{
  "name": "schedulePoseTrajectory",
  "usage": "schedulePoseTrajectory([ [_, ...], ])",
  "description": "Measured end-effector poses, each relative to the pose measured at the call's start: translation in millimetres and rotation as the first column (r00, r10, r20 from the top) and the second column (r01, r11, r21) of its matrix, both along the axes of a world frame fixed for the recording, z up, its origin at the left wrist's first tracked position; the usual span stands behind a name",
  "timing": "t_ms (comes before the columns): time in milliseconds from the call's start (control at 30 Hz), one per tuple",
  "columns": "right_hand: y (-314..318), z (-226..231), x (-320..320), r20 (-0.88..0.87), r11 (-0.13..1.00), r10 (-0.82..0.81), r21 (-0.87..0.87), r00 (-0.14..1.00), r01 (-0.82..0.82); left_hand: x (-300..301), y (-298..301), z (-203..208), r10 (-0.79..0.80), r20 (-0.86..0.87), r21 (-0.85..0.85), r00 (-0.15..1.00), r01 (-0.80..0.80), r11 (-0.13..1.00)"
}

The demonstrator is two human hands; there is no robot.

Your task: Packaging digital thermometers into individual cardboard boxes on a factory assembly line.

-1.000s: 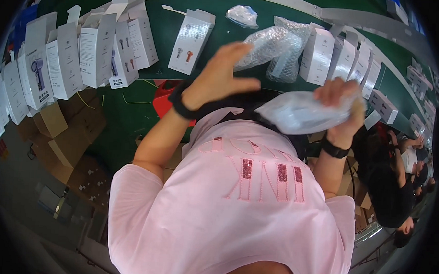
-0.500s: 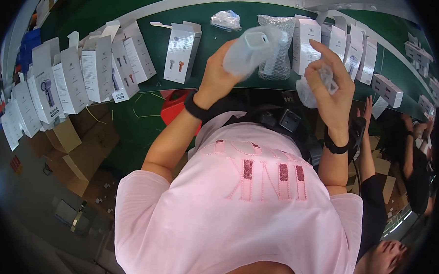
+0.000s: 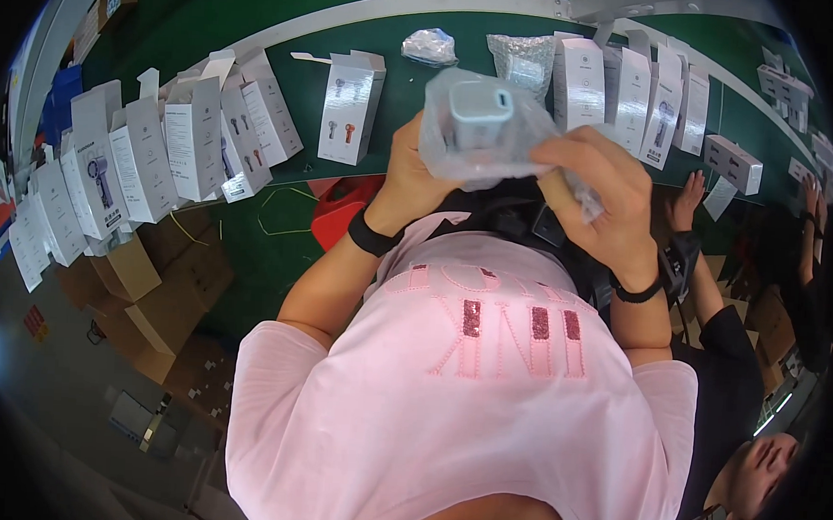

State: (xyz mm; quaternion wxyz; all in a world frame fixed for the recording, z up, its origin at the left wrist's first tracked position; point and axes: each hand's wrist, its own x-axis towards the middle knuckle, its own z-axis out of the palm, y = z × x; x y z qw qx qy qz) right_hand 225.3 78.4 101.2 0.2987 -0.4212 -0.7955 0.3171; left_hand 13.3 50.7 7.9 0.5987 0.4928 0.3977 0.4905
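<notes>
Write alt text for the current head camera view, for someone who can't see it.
A person's bare left hand and right hand hold a translucent plastic bag containing a pale blue, rounded-cornered item. Beyond them, white printed cardboard boxes line a green table at left and right, with a clear bubble-wrap bundle between.

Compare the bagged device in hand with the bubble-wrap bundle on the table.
The bagged device is held in the left hand, the right hand pinching its plastic; the bubble-wrap bundle lies on the table. The bagged device's plastic is hazy; the bubble-wrap bundle's is bumpy. The bagged device shows pale blue; the bubble-wrap bundle looks silvery. Both are wrapped in plastic.
</notes>
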Motion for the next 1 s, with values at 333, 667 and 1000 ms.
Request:
schedulePoseTrajectory([
  [333,21.3,-102.8,85.6,-0.079,0.415,-0.803,-0.785,0.590,0.460,-13.7,17.3,-126.5,0.129,-0.970,0.100,0.207,-0.142,0.985],
  [667,16.1,-91.8,89.1,-0.061,0.524,-0.687,-0.732,0.725,0.435,122.5,54.4,-142.7,0.192,-0.766,0.109,0.613,-0.170,0.979],
  [1000,-26.3,7.3,42.0,-0.044,0.813,-0.501,-0.368,0.864,0.452,68.6,60.2,-8.2,0.458,0.555,-0.796,0.694,0.284,0.535],
])
